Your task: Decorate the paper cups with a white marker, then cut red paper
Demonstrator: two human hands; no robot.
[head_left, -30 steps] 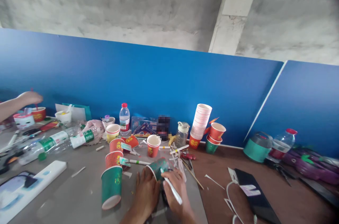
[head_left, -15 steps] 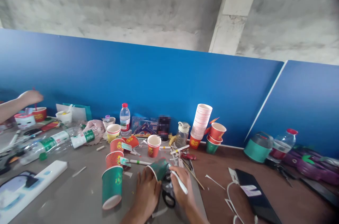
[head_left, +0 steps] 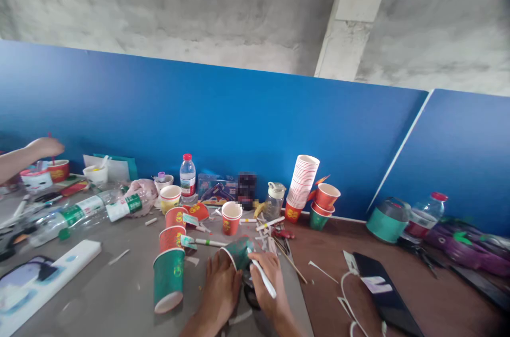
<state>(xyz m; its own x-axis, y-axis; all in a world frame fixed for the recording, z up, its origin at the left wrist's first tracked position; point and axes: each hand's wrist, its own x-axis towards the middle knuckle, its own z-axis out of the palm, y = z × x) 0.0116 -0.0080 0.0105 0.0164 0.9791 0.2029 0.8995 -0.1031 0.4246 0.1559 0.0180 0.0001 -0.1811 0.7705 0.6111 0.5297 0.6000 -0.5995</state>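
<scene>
My left hand (head_left: 220, 290) rests with its fingers laid over a green paper cup (head_left: 238, 252) that lies on its side on the grey table (head_left: 119, 294). My right hand (head_left: 269, 278) is closed round a white pen-like stick (head_left: 262, 278), whose tip touches the cup. Black scissors (head_left: 250, 294) lie partly hidden under my hands. Just left, a chain of nested cups, a green cup (head_left: 168, 286) at the near end and red cups (head_left: 172, 237) behind it, lies on the table.
A tall stack of white cups (head_left: 303, 183), a red cup (head_left: 230, 218), water bottles (head_left: 187, 176), plastic bottles on their sides (head_left: 91, 208) and white sticks crowd the table by the blue wall. A phone (head_left: 382, 294) with white cable lies right. Another person's hand (head_left: 40, 148) reaches in at far left.
My right hand with the white stick shifted slightly right, then back against the cup. The view tilted a little. My left hand stayed on the cup.
</scene>
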